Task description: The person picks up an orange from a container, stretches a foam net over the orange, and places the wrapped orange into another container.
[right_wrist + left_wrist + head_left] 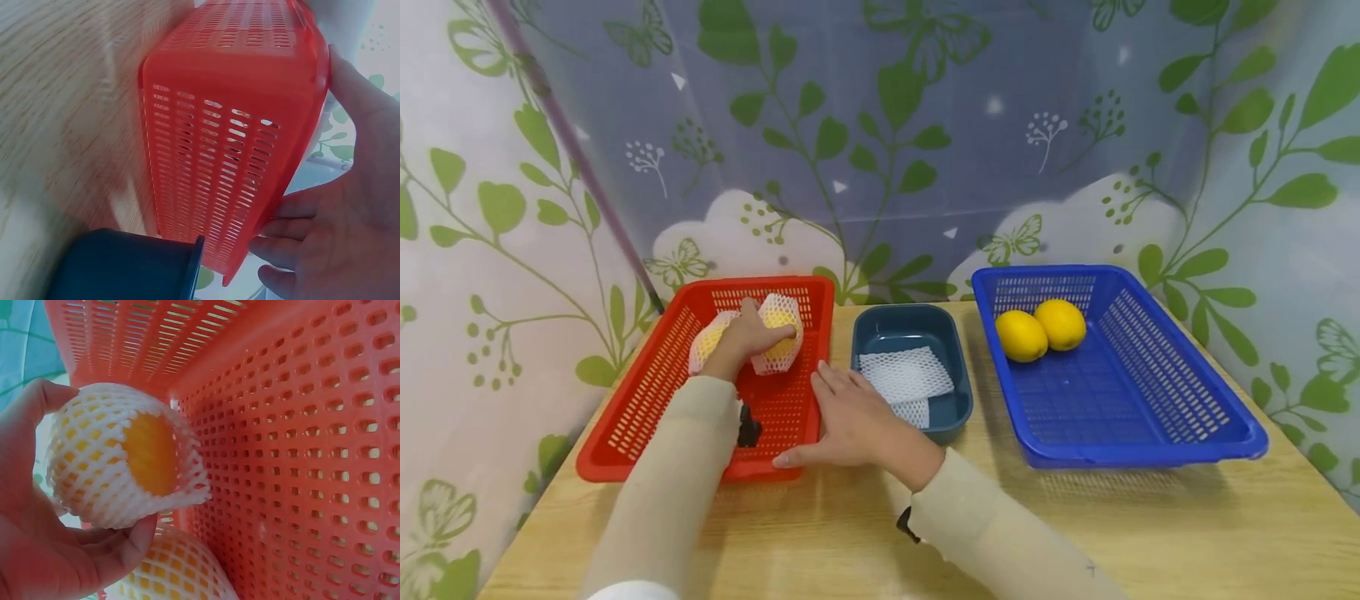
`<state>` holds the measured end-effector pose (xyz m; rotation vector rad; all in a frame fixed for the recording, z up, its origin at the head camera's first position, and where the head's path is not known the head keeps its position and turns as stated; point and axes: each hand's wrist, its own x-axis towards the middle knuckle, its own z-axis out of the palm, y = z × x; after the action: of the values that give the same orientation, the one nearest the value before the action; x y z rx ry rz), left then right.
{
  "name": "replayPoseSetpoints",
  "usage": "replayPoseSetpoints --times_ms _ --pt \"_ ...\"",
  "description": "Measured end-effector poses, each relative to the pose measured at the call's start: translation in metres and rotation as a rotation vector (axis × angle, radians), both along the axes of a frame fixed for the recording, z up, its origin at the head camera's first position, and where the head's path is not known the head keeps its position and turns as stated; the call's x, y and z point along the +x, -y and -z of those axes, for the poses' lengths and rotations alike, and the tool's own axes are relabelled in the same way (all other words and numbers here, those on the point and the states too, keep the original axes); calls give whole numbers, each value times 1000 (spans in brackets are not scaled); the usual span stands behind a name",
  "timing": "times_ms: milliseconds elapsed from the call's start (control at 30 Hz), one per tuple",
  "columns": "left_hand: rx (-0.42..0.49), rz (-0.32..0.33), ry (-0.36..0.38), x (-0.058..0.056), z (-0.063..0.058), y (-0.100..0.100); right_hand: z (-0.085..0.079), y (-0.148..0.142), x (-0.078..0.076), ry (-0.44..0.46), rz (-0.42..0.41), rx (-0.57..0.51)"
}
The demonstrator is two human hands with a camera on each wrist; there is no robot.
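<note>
My left hand (pixel 748 337) reaches into the red basket (pixel 823 333) and grips a yellow fruit (pixel 781 337) wrapped in a white foam net. In the left wrist view the thumb and fingers hold this netted fruit (pixel 150 453) from the side, with yellow skin showing through the net's opening. A second netted fruit (pixel 706 343) lies to its left in the basket, partly behind the hand. Along the basket's right rim rests my right hand (pixel 857 421), thumb spread toward the near corner. Its fingers (pixel 281 250) lie against the rim in the right wrist view.
Between the baskets stands a dark teal tub (pixel 958 358) with white foam nets (pixel 906 375) inside. On the right, a blue basket (pixel 1112 454) holds two bare yellow fruits (pixel 1022 336). A patterned cloth (pixel 865 167) hangs behind the wooden table (pixel 820 542).
</note>
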<state>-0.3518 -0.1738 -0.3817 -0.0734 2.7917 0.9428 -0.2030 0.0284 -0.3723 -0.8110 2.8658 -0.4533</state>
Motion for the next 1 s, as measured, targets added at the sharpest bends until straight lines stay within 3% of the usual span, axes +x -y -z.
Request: replayPoseSetpoints --times_ms 200,433,800,1000 --pt "-81 33 77 0 1 -2 -3 -1 1 4 -10 31" --pt "-65 20 172 2 3 -3 -2 -2 2 26 -13 56" --pt "-57 2 149 3 0 -3 -2 -2 0 41 -18 38" --pt "-4 5 151 4 1 -3 -2 -2 0 47 -16 46"
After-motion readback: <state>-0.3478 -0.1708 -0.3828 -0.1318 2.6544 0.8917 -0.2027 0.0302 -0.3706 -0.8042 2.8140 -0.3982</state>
